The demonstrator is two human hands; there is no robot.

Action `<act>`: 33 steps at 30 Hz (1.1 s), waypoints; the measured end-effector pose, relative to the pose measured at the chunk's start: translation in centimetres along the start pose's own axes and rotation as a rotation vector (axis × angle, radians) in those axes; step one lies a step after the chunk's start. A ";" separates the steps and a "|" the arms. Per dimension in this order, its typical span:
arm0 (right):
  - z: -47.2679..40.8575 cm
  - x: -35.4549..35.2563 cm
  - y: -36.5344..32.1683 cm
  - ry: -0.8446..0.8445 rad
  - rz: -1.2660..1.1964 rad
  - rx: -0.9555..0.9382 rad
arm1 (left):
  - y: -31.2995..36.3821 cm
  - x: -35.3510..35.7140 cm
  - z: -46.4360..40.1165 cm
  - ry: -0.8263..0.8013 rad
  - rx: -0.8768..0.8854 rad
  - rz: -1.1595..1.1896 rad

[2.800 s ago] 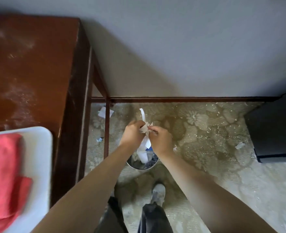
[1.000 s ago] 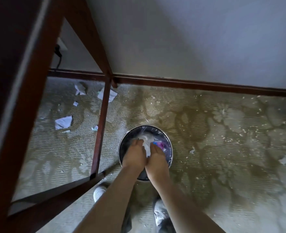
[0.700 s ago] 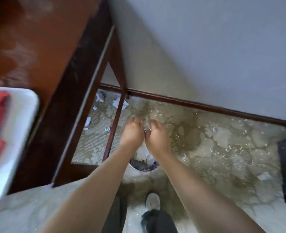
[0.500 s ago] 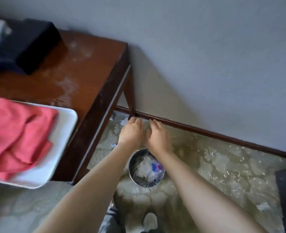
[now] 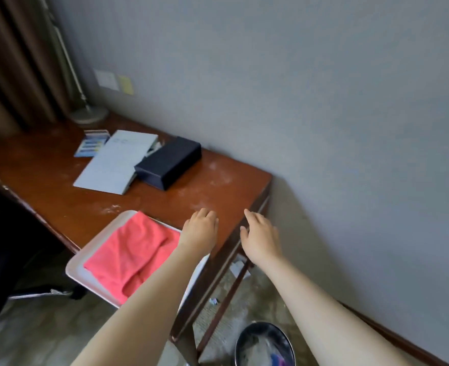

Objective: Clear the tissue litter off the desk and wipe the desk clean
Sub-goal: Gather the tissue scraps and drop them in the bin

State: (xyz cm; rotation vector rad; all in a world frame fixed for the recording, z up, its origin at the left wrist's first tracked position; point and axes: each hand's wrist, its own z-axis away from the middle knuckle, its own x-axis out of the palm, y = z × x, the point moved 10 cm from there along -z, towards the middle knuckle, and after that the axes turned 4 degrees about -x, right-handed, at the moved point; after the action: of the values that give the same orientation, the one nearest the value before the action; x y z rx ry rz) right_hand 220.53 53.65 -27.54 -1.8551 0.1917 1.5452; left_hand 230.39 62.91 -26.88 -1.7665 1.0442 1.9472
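Reddish-brown wooden tabletop (image 5: pixel 59 178) now fills centre frame. Left hand (image 5: pixel 200 228) and right hand (image 5: pixel 260 233), both released and empty, have risen from round metal bin (image 5: pixel 264 344), lower right, holding the tissue. Next: red cloth (image 5: pixel 130 249) on white tray (image 5: pixel 91 280), wiping dusty smears.

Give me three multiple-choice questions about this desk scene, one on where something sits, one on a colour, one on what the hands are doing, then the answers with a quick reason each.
1. Where does the tray sit?
A. at the desk's near corner, overhanging the edge
B. on the floor by the bin
C. against the wall beside the lamp

2. What colour is the cloth on the tray?
A. blue
B. pinkish red
C. white

3. What are the hands holding?
A. a wad of tissue
B. the cloth
C. nothing

Answers:
1 A: the tray juts past the front edge of the desk.
2 B: the folded cloth is plainly pinkish red.
3 C: the left hand and right hand show relaxed, empty fingers above the desk's end.
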 end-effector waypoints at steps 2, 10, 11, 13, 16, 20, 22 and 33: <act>-1.4 0.8 -3.2 -0.014 0.012 -0.038 | -3.4 -1.7 -0.8 0.011 -0.040 -0.016; -8.4 6.7 -17.9 -0.068 -0.003 -0.101 | -19.5 -8.0 -3.8 -0.011 -0.170 -0.015; -9.1 7.8 -20.1 -0.082 -0.012 -0.111 | -21.7 -8.8 -4.2 -0.012 -0.186 -0.017; -10.5 9.9 -24.6 -0.105 -0.038 -0.134 | -25.9 -10.0 -5.1 -0.023 -0.214 -0.024; -12.3 12.3 -30.0 -0.118 -0.074 -0.165 | -31.3 -11.1 -6.6 -0.024 -0.239 -0.025; -14.9 14.4 -33.5 -0.145 -0.108 -0.157 | -36.1 -11.4 -8.4 -0.020 -0.269 -0.020; -16.5 15.1 -33.9 -0.151 -0.142 -0.124 | -37.7 -11.1 -9.7 -0.029 -0.272 -0.036; -27.9 22.5 -32.9 -0.232 -0.395 0.203 | -44.6 -9.5 -20.0 -0.173 -0.319 -0.158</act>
State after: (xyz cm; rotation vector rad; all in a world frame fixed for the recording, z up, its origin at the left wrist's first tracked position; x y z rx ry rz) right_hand 266.51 68.53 -33.21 -1.4397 -0.1166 1.3904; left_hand 276.18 82.02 -30.81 -1.7329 0.5430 2.2110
